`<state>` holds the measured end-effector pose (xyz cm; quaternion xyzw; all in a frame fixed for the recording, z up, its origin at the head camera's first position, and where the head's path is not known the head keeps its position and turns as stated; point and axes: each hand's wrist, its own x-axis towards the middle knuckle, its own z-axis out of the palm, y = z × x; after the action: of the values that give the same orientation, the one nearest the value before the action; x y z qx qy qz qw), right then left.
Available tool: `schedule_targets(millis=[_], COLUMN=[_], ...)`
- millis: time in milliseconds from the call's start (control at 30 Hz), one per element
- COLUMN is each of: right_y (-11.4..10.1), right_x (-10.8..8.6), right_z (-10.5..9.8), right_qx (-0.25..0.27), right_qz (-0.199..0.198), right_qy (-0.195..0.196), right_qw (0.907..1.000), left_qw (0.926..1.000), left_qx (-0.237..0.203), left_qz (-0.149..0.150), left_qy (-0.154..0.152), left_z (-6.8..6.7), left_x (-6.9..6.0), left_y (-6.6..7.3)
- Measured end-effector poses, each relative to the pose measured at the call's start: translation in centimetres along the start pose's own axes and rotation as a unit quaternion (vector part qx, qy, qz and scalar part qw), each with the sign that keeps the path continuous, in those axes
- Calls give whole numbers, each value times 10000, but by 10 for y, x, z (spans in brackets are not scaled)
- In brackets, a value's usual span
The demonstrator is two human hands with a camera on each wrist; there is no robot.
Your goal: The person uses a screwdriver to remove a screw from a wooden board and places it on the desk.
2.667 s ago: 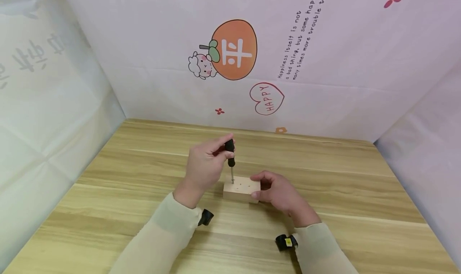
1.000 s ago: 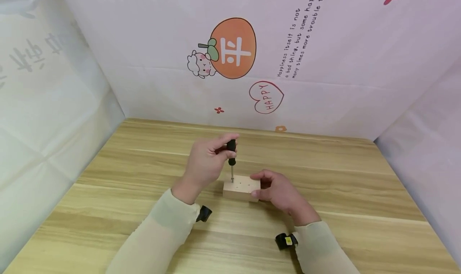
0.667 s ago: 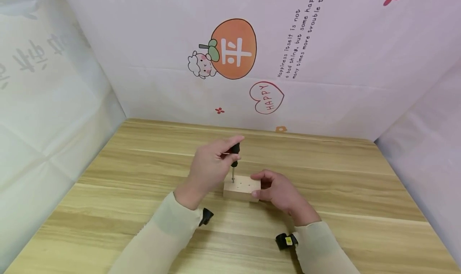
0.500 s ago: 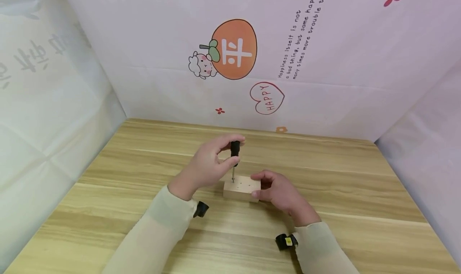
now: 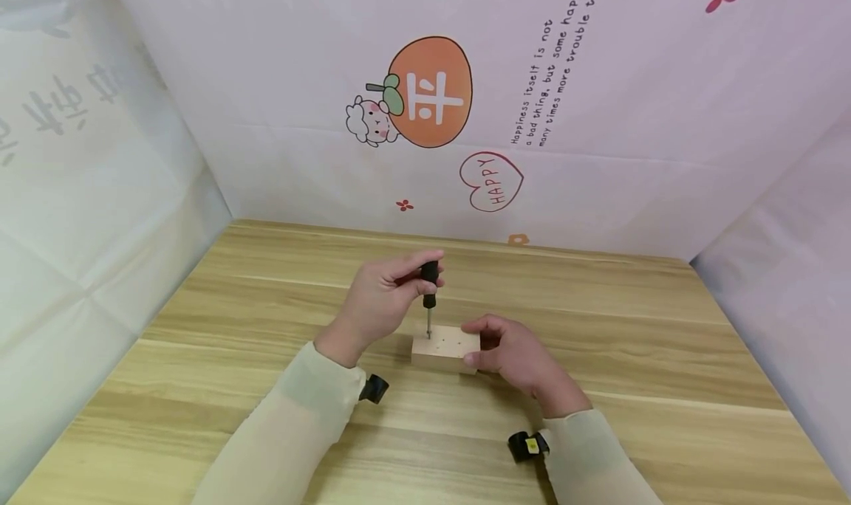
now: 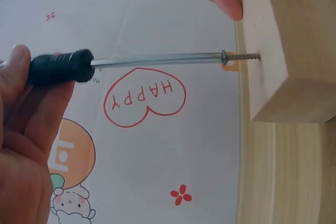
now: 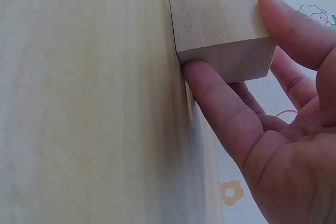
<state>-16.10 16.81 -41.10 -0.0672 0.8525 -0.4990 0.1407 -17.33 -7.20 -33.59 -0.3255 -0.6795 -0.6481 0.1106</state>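
Observation:
My left hand (image 5: 377, 298) grips the black handle of a screwdriver (image 5: 429, 280), which stands upright over a pale wooden block (image 5: 444, 357). In the left wrist view the metal shaft of the screwdriver (image 6: 157, 59) meets the head of a screw (image 6: 242, 56). The screw's tip is in the block's face, and much of its thread shows outside the wood. My right hand (image 5: 520, 354) holds the block's right end between thumb and fingers. Several small dark marks or holes dot the block's top. In the right wrist view a finger presses the end of the block (image 7: 226, 59).
The block rests on a wood-grain table (image 5: 598, 328). Behind it rises a white printed backdrop (image 5: 299, 173), with more white sheeting (image 5: 80, 254) at the sides. A black wrist camera (image 5: 374, 389) sits under the left cuff and another camera (image 5: 525, 446) by the right one.
My left hand shifts and turns slightly about the screwdriver handle, its fingers opening a little and closing again. The handle's tilt varies slightly. My right hand and the block stay put.

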Motion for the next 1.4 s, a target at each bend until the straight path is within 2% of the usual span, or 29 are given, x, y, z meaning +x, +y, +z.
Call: schedule_targets(millis=[133, 267, 333, 367, 433, 567, 667, 767, 867, 967, 1100, 1233, 1333, 1400], right_y=[0, -1, 0, 0, 0, 1, 1, 0, 0, 0, 1, 0, -1, -1], right_x=[0, 0, 0, 0, 0, 0, 0, 1, 1, 1, 1, 0, -1, -1], right_z=[0, 0, -1, -1, -1, -1, 0, 0, 1, 1, 1, 0, -1, 0], right_qx=[22, 112, 171, 196, 214, 139, 80, -2, -57, -22, 78, 136, 84, 20], right_qz=[-23, -48, -41, -34, -18, 8, 14, -21, -41, -16, -34, -44, -32, -18], right_qy=[-8, -33, -53, -60, -67, -53, -46, -23, -5, -12, -21, -47, -64, -63], right_qw=[10000, 9999, 9998, 9998, 9997, 9999, 10000, 10000, 10000, 10000, 10000, 9999, 9999, 10000], left_qw=[9969, 9839, 9797, 9788, 9803, 9829, 9889, 9963, 9992, 9996, 9944, 9822, 9785, 9802], left_qx=[517, 1234, 1418, 1504, 1589, 1642, 1288, 675, 261, 141, 618, 1199, 1453, 1534], left_qz=[222, 570, 656, 689, 732, 829, 639, 262, 103, 225, 543, 721, 741, 733], left_qy=[558, 1157, 1255, 1204, 914, 13, -386, -469, -279, 69, 665, 1256, 1265, 1019], left_z=[4, 8, 10, 10, 8, 0, -4, -6, -6, -5, 1, 10, 14, 13], left_x=[-2, -5, -5, -5, -5, -3, -1, 0, -1, -3, -5, -7, -8, -9], left_y=[-1, -3, -2, -2, -2, -1, -1, -2, -3, -4, -3, 1, 4, 5])
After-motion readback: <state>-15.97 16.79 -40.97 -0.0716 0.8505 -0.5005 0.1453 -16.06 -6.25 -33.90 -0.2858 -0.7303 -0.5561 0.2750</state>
